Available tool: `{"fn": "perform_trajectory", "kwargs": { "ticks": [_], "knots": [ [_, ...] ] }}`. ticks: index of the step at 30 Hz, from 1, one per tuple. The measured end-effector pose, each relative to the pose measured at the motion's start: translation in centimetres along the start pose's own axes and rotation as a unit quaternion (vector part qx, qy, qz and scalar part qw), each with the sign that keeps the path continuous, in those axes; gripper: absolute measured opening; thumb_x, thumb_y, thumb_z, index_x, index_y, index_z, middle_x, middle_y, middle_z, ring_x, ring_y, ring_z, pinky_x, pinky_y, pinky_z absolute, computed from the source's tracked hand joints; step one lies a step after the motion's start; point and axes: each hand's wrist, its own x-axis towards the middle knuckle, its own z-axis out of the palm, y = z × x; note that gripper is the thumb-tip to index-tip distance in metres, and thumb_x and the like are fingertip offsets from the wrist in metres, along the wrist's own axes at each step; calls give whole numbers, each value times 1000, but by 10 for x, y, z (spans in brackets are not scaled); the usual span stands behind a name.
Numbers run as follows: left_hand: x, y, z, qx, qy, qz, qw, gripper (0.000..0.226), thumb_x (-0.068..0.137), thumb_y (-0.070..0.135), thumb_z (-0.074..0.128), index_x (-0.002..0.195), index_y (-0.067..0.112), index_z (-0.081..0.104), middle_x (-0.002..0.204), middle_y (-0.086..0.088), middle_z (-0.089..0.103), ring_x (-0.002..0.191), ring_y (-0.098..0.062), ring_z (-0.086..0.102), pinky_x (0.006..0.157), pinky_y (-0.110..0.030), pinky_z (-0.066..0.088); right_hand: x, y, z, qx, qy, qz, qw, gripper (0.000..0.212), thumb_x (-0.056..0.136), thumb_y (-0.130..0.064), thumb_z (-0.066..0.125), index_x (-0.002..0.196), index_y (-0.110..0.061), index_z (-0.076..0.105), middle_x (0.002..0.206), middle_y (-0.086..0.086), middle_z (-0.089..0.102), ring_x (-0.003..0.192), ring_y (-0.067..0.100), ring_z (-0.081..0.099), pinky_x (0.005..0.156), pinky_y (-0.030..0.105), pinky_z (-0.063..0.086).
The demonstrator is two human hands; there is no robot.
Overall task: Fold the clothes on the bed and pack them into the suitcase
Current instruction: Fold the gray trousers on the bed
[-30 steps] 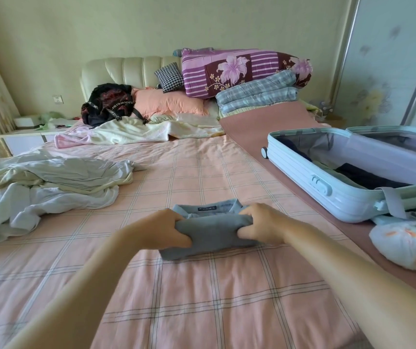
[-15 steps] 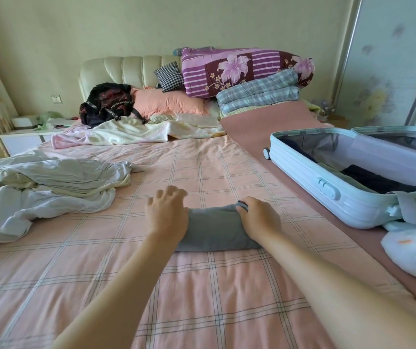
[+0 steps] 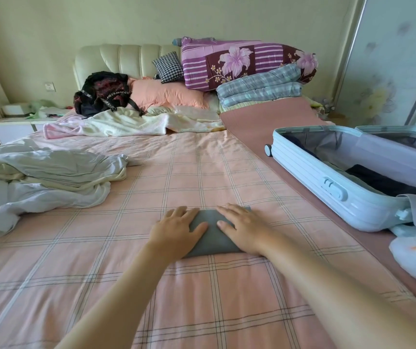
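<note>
Pink checked bed [image 3: 201,172]: your left hand [image 3: 176,230] and right hand [image 3: 242,230] press flat, fingers [image 3: 184,212] straight and slightly spread, on the folded grey garment [image 3: 214,240], open suitcase [image 3: 327,177] to your right.

You've gone from gripping the grey shirt [image 3: 213,238] to pressing both palms flat; collar's folded under now.

Both bare forearms reach forward, the left hand [image 3: 178,229] and right hand [image 3: 243,230] lying flat, palms down and side by side, fingers straight and slightly spread, thumbs angled inward.
</note>
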Motion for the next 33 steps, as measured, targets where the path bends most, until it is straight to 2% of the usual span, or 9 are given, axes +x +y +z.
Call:
{"fn": "perform_trajectory", "kwargs": {
  "ticks": [3, 7, 11, 17, 21, 24, 29, 31, 33],
  "knots": [
    [-11, -17, -12, -1, -37, 25, 999, 96, 68, 90, 17, 152, 42, 21, 157, 12, 29, 142, -18, 32, 116, -41, 23, -10, 0, -12, 29, -30, -19, 999, 76, 96, -63, 47, 160, -36, 15, 168, -6, 7, 154, 10, 1, 125, 35, 5],
    [-24, -36, -29, -10, -100, 73, 992, 114, 63, 87, 56, 155, 41, 6, 162, 14, 13, 146, -17, 24, 119, -37, 19, -24, 13, -26, 27, -83, -49, 995, 104, 79, -47, 76, 159, -40, 10, 168, -6, -2, 154, 10, -8, 126, 34, 4],
    [-31, -33, -28, -6, -73, 81, 994, 105, 67, 69, 57, 155, 38, 9, 161, 10, 18, 144, -19, 31, 117, -36, 25, -27, 15, -23, -9, -45, -42, 998, 97, 74, -30, 66, 158, -38, 19, 166, -3, 16, 153, 17, 17, 124, 32, 18],
    [-31, -25, -42, 17, 3, 83, 996, 83, 64, 60, 52, 144, 42, 41, 137, 16, 56, 121, -15, 58, 98, -29, 45, -44, -5, -30, 27, 26, -32, 999, 71, 81, -3, 53, 149, -25, 46, 148, -2, 50, 132, 19, 48, 109, 24, 36],
    [-27, -24, -44, -7, 118, 108, 987, 52, 72, 47, 52, 123, 38, 64, 110, 15, 72, 98, -21, 69, 82, -35, 53, -72, -20, -47, -44, 71, -69, 994, 35, 77, -17, 55, 111, -21, 63, 101, 3, 70, 91, 29, 64, 71, 27, 43],
    [-30, -27, -48, -3, 106, 83, 991, 51, 82, 15, 58, 129, 36, 62, 123, 12, 67, 111, -23, 63, 92, -39, 48, -97, -38, -55, -137, 77, -148, 976, 36, 72, -49, 50, 92, -22, 62, 74, -2, 65, 67, 25, 56, 63, 28, 37],
    [-46, -33, -53, 111, -12, 3, 994, 66, 91, 22, 44, 149, 48, 26, 137, 13, 52, 126, -19, 48, 101, -35, 40, -117, -64, -59, -15, 44, -144, 989, 35, 89, -57, 53, 107, -34, 73, 97, -12, 73, 88, 8, 64, 80, 25, 48],
    [-51, -31, -52, 109, 4, -17, 994, 65, 91, 18, 42, 149, 45, 30, 138, 8, 50, 124, -22, 46, 100, -36, 39, -107, -65, -55, 4, 106, -108, 988, 31, 96, -47, 49, 95, -28, 72, 86, -9, 70, 86, 14, 61, 80, 32, 49],
    [-57, -25, -52, 102, 41, -45, 993, 58, 91, 14, 41, 143, 38, 42, 133, 0, 49, 120, -25, 46, 98, -37, 40, -88, -60, -48, -17, 120, -66, 990, 25, 97, -41, 50, 108, -32, 70, 104, -10, 67, 105, 18, 56, 91, 37, 46]
  ]
}}
